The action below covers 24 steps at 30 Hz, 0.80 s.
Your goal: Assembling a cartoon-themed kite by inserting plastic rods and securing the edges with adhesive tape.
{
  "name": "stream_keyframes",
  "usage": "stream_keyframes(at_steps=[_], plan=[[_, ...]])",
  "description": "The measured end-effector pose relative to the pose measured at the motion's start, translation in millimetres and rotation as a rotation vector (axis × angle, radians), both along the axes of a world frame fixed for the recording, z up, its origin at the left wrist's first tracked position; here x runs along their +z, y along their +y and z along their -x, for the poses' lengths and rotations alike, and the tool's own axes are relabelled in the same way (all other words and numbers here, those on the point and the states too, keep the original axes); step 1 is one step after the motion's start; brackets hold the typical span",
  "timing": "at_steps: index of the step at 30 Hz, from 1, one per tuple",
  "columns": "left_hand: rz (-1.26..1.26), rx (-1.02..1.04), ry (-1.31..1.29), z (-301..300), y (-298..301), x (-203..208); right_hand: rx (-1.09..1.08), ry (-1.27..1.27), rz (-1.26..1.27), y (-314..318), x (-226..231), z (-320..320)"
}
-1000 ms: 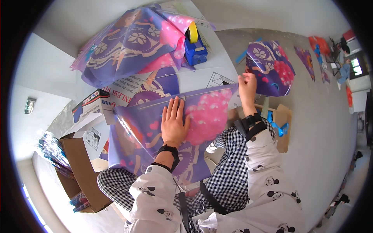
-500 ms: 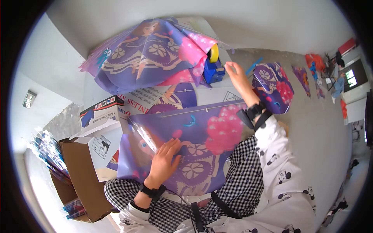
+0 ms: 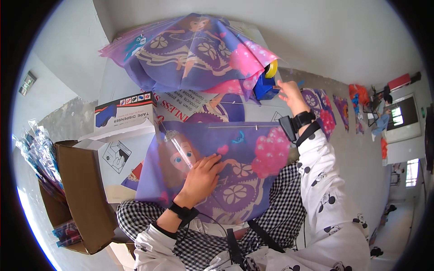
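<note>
A purple kite-like sheet [image 3: 226, 144] printed with a cartoon figure and pink balloons lies over my lap and the low worktop, a thin pale rod along its far edge. My left hand [image 3: 201, 178] rests flat on it, fingers stretched out, beside a shiny clear strip [image 3: 184, 149]. At the right, my right hand [image 3: 291, 95] is at the near end of a blue tape dispenser [image 3: 266, 89] with a yellow roll [image 3: 271, 69]. Its thumb and forefinger look pinched together; whatever is between them is too small to see.
A pile of similar printed sheets [image 3: 181, 54] covers the far worktop. Left of my lap stand an opened tape dispenser box [image 3: 124, 113] and a brown carton [image 3: 83, 194], with clear-wrapped packets [image 3: 40, 151] beside it. More printed sheets [image 3: 318, 106] lie on the floor at right.
My right hand has come up against the tape dispenser, and its raised fingers have curled in. My left hand stays flat on the sheet. The whole view has shifted slightly.
</note>
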<state>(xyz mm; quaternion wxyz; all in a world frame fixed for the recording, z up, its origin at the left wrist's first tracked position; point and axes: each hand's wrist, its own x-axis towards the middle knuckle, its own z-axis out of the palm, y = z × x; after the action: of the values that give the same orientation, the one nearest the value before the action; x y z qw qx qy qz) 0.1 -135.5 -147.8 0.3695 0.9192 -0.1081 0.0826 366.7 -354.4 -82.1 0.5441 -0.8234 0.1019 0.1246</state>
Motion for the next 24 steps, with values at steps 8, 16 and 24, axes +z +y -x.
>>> stream_keyframes(at_steps=[8, 16, 24], plan=[[0.003, 0.0, -0.018, 2.0, 4.1, -4.9, 0.018, 0.134, -0.256, -15.0, -12.2, 34.7], [0.008, 0.011, -0.008, -2.0, 0.1, -2.2, 0.067, -0.039, -0.335, -19.3, -51.6, 37.4], [0.013, 0.025, -0.042, -0.6, 1.9, 0.0, -0.01, -0.321, -0.224, -1.5, -72.9, 42.7]])
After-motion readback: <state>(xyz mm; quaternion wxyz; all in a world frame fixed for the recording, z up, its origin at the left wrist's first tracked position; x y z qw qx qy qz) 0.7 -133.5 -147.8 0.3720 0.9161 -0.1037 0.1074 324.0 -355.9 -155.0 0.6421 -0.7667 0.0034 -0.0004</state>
